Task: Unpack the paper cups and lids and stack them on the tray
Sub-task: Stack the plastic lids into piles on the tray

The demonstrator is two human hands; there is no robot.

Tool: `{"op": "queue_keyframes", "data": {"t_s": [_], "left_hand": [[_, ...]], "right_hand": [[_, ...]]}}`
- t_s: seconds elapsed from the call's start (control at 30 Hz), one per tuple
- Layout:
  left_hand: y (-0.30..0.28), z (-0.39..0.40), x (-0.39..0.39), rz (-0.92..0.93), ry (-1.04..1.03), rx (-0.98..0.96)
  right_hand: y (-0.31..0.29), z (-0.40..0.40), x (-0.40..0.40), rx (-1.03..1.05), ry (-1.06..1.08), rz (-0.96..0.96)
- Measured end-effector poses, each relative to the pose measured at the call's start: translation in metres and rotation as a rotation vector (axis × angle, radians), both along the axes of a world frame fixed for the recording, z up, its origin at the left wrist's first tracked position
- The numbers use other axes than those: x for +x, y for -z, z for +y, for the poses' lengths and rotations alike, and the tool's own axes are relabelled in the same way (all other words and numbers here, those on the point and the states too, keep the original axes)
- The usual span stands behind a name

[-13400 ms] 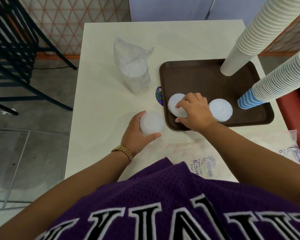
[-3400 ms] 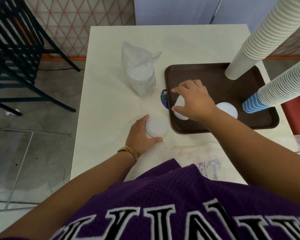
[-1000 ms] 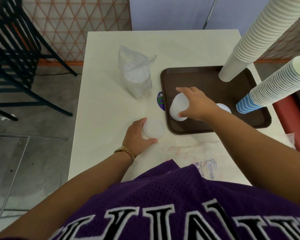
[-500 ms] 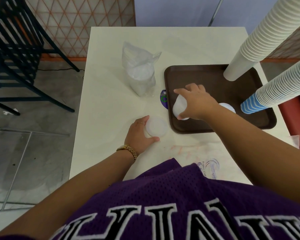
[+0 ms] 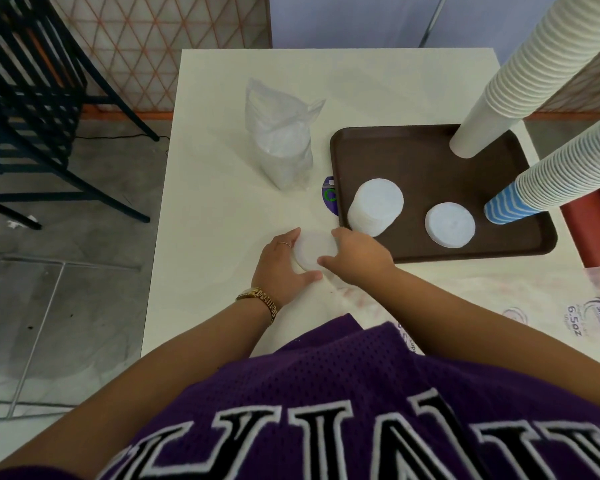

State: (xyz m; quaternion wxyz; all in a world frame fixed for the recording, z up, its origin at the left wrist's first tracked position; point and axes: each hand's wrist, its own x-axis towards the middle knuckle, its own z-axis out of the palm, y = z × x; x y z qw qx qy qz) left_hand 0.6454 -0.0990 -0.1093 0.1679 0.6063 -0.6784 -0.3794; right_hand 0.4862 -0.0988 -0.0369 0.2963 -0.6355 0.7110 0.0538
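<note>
A brown tray lies on the white table. On it stand a tall stack of white cups, a stack of blue-striped cups, a tall stack of white lids and a lower lid stack. Left of the tray, a short stack of lids sits on the table. My left hand grips it from the left, thumb along its front. My right hand touches its right side with curled fingers. A clear plastic bag of lids stands further back.
Empty printed plastic packaging lies along the table's near right edge. A round purple-green sticker peeks out beside the tray's left rim. A black chair stands on the floor left of the table.
My right hand let go of the lid stack on the tray and moved back left to the stack held by my left hand. That tray stack now stands free.
</note>
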Motion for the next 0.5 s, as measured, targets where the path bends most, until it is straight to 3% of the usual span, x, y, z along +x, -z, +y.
{"op": "queue_keyframes", "data": {"t_s": [0.33, 0.5], "left_hand": [[0.0049, 0.0000, -0.0012, -0.001, -0.001, -0.019], [0.0043, -0.0007, -0.0005, -0.001, 0.006, -0.009]], "right_hand": [[-0.0004, 0.0037, 0.0041, -0.026, 0.042, -0.074], [0.0005, 0.0050, 0.0077, -0.120, 0.218, -0.203]]}}
